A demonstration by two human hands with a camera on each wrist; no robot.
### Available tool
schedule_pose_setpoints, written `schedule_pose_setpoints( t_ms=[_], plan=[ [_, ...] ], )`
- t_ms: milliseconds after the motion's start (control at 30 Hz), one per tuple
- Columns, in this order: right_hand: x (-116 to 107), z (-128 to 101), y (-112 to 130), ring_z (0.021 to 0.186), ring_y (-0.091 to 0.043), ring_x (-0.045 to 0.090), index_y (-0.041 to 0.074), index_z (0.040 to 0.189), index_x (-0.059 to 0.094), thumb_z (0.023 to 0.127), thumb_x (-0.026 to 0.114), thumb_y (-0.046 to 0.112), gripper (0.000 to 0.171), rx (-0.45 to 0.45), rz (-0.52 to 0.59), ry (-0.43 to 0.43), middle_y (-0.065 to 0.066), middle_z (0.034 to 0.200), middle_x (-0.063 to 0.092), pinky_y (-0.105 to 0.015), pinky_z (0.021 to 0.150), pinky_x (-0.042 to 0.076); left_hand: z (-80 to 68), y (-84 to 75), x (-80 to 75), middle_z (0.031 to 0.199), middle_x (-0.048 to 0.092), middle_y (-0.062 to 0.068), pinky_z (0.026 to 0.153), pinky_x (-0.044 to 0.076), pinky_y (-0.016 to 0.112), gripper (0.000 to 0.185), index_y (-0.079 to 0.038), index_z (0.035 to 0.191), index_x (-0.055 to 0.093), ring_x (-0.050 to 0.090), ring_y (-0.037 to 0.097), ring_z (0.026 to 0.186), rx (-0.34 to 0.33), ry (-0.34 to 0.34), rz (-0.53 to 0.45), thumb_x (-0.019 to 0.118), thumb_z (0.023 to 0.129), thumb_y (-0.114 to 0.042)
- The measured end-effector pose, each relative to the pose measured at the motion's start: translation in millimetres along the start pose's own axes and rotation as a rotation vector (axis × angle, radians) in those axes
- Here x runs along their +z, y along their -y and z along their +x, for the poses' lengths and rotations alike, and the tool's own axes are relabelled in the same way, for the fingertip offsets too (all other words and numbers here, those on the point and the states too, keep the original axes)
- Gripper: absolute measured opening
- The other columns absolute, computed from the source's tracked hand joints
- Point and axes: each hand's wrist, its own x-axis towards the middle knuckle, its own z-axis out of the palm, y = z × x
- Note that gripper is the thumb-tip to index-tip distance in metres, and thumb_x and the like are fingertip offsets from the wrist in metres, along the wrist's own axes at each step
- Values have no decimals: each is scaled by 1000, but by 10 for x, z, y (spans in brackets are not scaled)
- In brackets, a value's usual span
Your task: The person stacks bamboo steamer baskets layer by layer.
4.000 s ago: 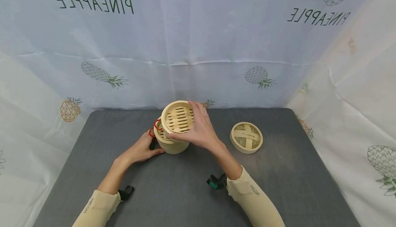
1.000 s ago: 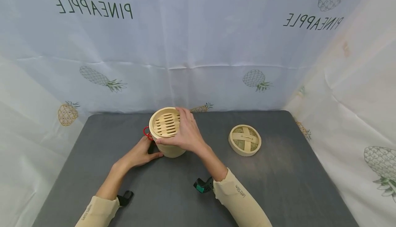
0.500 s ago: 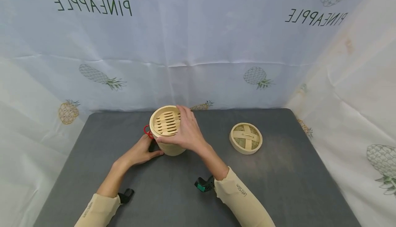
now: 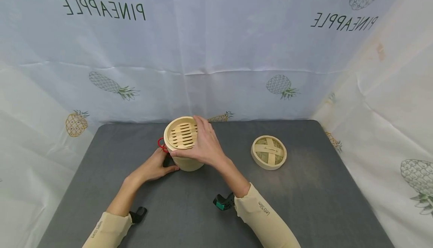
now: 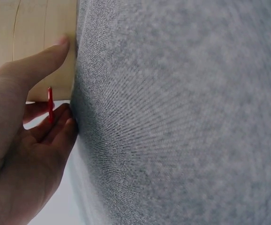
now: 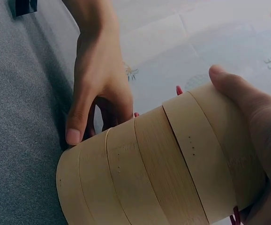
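A stack of bamboo steamer baskets (image 4: 186, 164) stands upright on the table, with a slatted floor showing in the top one. My right hand (image 4: 206, 144) grips the top bamboo steamer basket (image 4: 179, 137) across its right side, thumb in front and fingers over the far rim. Low on the left, my left hand (image 4: 153, 166) holds the bottom basket, its thumb (image 5: 51, 58) on the wall and the other fingers around the far side. Red cord loops (image 4: 161, 144) hang at the stack's left. In the right wrist view, the basket walls (image 6: 149, 159) line up one against another.
A round bamboo steamer lid (image 4: 268, 152) with crossed strips lies on the dark grey table (image 4: 182, 210), right of the stack. Behind the table hangs a white pineapple-print cloth (image 4: 203, 45). A black wrist device (image 4: 223, 201) is worn on each arm.
Four seconds ago my right hand held the top basket tilted, off to the right above the stack; it has come down left onto the stack. Over the last second both hands stay put.
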Motion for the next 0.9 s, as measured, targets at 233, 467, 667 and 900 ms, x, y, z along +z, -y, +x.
schedule_pose_setpoints(
  t_ms=[233, 467, 667, 900],
  plan=[
    [4, -7, -18, 153, -38, 44, 14, 171, 29, 70, 94, 64, 130, -1, 14, -9, -10, 173, 36, -61, 123, 43, 0, 129, 60, 139, 67, 18, 111, 53, 57, 77, -4, 152, 55, 64, 36, 132, 91, -59, -39, 92, 87, -25],
    [-8, -8, -37, 156, -38, 41, 14, 172, 27, 71, 94, 64, 131, -1, 19, 6, -10, 175, 34, -62, 123, 43, -1, 306, 139, 138, 68, 15, 111, 54, 43, 73, -6, 151, 56, 65, 27, 130, 146, -80, -65, 90, 91, -27],
    [-46, -14, -63, 166, -33, 30, 14, 174, 23, 72, 95, 59, 132, -17, 64, 25, -9, 179, 30, -62, 130, 35, -10, 442, 187, 140, 67, 13, 109, 54, 38, 82, -10, 157, 52, 65, 24, 129, 147, -92, -42, 91, 90, -36],
    [-115, -70, -108, 167, -35, 29, 16, 173, 26, 77, 93, 55, 123, -33, 94, 28, -8, 179, 31, -66, 127, 37, -28, 552, 263, 140, 67, 15, 106, 54, 38, 85, -11, 158, 51, 66, 25, 127, 170, -112, -29, 92, 89, -39]
  ],
)
